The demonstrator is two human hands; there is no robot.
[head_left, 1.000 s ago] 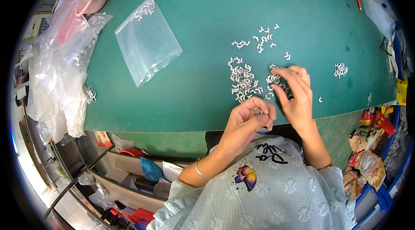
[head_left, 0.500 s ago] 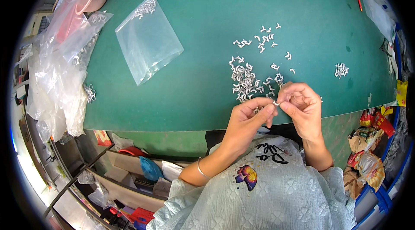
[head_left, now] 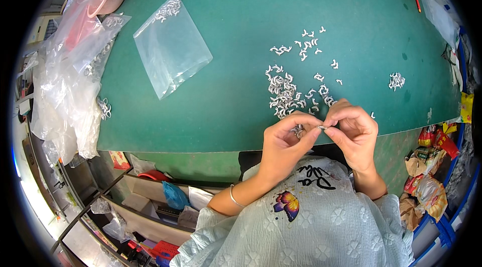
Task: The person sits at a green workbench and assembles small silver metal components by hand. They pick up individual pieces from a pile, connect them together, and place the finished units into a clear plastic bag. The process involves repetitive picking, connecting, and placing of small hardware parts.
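Both hands, left hand (head_left: 286, 139) and right hand (head_left: 351, 131), pinch one tiny metal clip (head_left: 321, 127) above my table edge (head_left: 201, 144); a slip could drop it.

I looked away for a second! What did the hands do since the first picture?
The right hand came back from the pile of small white pieces toward the body and met the left hand; both now pinch one tiny piece between their fingertips at the table's near edge. The left hand hardly moved. The clear plastic bag and the scattered pieces stayed put.
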